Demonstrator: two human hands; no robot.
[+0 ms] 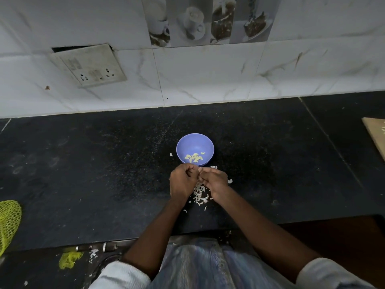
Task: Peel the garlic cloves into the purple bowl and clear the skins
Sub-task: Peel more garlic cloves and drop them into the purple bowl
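Black stone table [83, 163] under a marbled tile wall carries the purple bowl [195, 142], peeled garlic cloves [194, 157] inside. At its 6 o'clock, left hand [182, 181] and right hand [214, 180] meet, fingers curled; whatever they pinch is hidden. Skins [199, 196] lie beneath the wrists.

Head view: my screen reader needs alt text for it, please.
Two hands, left hand and right hand, work together just in front of a purple bowl holding peeled garlic cloves; garlic skins litter the black counter.
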